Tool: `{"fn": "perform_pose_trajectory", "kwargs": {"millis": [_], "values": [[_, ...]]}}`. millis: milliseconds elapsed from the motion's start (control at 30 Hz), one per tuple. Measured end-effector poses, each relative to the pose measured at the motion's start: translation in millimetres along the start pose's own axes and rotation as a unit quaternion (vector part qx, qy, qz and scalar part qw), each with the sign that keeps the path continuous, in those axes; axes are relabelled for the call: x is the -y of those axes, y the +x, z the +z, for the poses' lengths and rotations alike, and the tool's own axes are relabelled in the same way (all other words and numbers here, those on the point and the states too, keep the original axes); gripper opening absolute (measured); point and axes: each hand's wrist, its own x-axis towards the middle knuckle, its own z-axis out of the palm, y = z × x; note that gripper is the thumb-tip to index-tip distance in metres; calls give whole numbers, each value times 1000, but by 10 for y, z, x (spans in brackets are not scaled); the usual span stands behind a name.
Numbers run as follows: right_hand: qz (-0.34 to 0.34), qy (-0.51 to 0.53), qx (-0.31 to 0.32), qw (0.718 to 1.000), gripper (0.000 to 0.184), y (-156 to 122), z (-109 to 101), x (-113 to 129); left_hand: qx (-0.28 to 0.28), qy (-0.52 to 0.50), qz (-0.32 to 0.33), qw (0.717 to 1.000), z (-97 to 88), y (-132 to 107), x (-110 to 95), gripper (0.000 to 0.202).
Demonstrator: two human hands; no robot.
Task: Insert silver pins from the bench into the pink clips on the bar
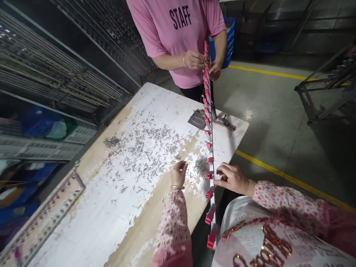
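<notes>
Long thin metal rack strung with pink plastic clips (209, 148), running up the middle of the frame along the worn white tabletop's (91, 222) right edge. Probably light, whippy; best steadied by the bar between clips. Right hand (232, 178) pinching near one clip; left hand (178, 173) fingering scattered slender metal pins (147, 148), hold unclear. Lower rack end cut off; co-worker's hands (194, 59) at top.
</notes>
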Motion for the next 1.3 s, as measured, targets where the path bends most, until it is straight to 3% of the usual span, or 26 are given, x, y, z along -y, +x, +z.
{"fn": "perform_pose_trajectory", "kwargs": {"millis": [133,300,367,467,633,867,967,1167,1300], "values": [[-49,57,16,997,37,-134,-28,42,26,33,-58,997,470,170,494,6],[-62,45,57,995,40,-203,-2,120,25,37,-66,997,842,257,559,10],[-62,45,60,995,38,-225,17,124,25,24,-67,997,852,285,522,5],[-56,43,70,995,37,-244,36,122,26,-6,-66,997,744,296,491,15],[-43,37,86,995,40,-220,79,169,4,3,-87,996,609,292,571,12],[-32,17,98,995,38,-211,113,224,15,10,-97,995,991,396,740,11],[-28,13,91,995,33,-212,84,212,-1,-23,-117,993,1042,430,796,9],[-23,30,67,997,31,-239,82,183,-34,-113,-161,980,754,343,996,33],[-32,42,52,997,30,-257,118,192,-59,-111,-180,976,613,239,1109,33]]}}
